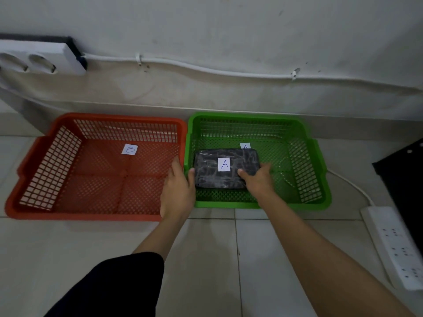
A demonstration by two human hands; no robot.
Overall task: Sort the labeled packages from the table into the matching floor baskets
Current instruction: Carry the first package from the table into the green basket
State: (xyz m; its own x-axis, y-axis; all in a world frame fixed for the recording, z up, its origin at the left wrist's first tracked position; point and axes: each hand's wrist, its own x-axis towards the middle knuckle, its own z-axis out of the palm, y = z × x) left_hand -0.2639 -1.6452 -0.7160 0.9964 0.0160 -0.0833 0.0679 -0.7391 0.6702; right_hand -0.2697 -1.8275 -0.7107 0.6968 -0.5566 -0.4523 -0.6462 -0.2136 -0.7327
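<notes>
A black wrapped package (pixel 219 156) with a white "A" label sits over the left half of the green basket (pixel 320 179). A paper tag marked "A" (pixel 245 146) lies on the basket floor, partly hidden behind the package. My left hand (pixel 179 191) holds the package's left edge, its fingers reaching over the wall between the two baskets. My right hand (pixel 258 179) grips the package's front right corner, thumb on top. The orange basket (pixel 45 161) to the left holds only a paper tag marked "B" (pixel 129 149).
Both baskets stand side by side on a pale tiled floor against a white wall. A white power strip (pixel 396 245) and its cable lie on the floor at the right. A black object (pixel 405 179) fills the right edge. A wall socket (pixel 41 57) is upper left.
</notes>
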